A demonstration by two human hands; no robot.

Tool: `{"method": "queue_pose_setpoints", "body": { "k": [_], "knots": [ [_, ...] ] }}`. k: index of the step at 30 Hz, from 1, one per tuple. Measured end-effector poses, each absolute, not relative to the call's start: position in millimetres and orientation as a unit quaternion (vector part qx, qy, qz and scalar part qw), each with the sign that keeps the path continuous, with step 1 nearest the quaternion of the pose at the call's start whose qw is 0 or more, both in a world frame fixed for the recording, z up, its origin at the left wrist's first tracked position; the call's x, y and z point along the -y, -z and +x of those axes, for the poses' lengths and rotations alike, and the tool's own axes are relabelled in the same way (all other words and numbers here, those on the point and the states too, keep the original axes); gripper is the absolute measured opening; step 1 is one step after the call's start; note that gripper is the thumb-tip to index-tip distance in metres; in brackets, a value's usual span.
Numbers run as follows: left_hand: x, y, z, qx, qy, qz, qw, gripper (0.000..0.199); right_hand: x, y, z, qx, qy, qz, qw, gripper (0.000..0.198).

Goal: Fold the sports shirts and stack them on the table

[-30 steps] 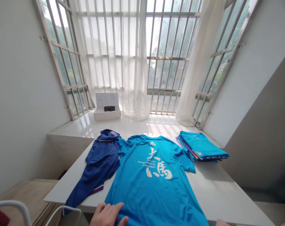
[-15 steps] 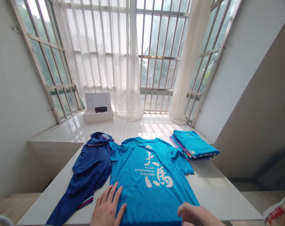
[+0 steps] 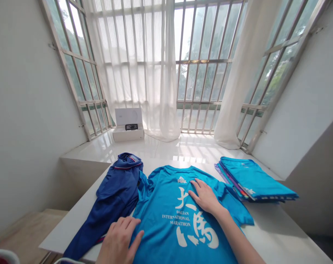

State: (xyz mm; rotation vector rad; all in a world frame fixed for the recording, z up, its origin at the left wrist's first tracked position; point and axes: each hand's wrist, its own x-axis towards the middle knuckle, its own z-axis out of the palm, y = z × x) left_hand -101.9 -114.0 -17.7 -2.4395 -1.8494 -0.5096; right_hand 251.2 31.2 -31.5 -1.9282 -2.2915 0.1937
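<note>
A bright blue T-shirt (image 3: 161,205) lies spread on the white table, its white lettering facing up and its collar pointing away from me. My left hand (image 3: 119,234) rests at the shirt's lower left side, fingers stretched out and holding nothing. Higher up, my right hand (image 3: 203,196) lies flat on the shirt's upper right, over part of the print, with its fingers extended. Left of the T-shirt is a dark blue garment (image 3: 118,194) with a collar and red-white trim; the T-shirt's left sleeve touches it.
A stack of folded shirts (image 3: 256,178) sits at the table's right side. On the white sill behind stands an open white box (image 3: 128,135) with a black device (image 3: 131,127) on it. Sheer curtains (image 3: 166,91) hang before the barred window. The white table (image 3: 281,227) extends to the right.
My right hand has moved from the shirt's lower right edge up to its upper right and now lies flat. My left hand stays near the left side. The view has shifted.
</note>
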Motion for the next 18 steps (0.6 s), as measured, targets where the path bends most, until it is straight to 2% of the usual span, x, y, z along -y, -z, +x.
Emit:
{"method": "queue_pose_setpoints", "body": {
  "k": [5,10,14,18],
  "knots": [
    [24,-42,-85,0.672,0.061,-0.737,0.034,0.035,-29,36,254,0.745,-0.077,-0.659,0.071,0.065],
    [-46,-40,-67,0.696,-0.076,-0.714,-0.010,0.043,-29,32,255,0.741,-0.105,-0.658,0.079,0.067],
    [-62,-17,-56,0.664,-0.051,-0.746,-0.004,0.032,-32,32,260,0.738,-0.107,-0.660,0.085,0.067],
    [-67,-11,-63,0.663,0.086,-0.743,-0.029,0.039,-35,34,263,0.723,-0.091,-0.680,0.083,0.067]
  ]
}}
